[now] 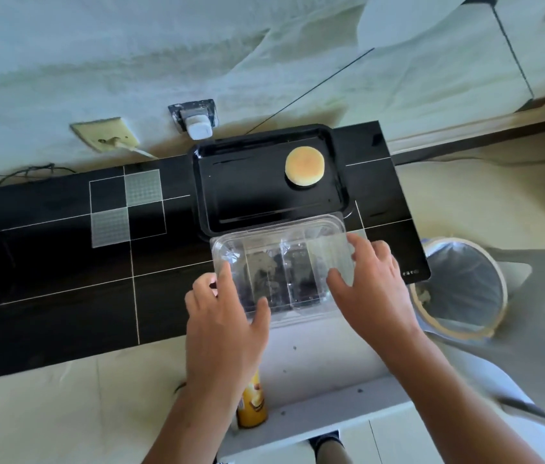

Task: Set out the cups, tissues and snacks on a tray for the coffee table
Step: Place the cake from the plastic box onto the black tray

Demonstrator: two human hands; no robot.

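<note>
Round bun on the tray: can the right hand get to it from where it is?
Probably yes. The bun lies uncovered on the black tray, just beyond the clear container the right hand rests on.

Nothing I can actually read here.
Tiny white mark on the black table (411,272), way too blurry for me.
</note>
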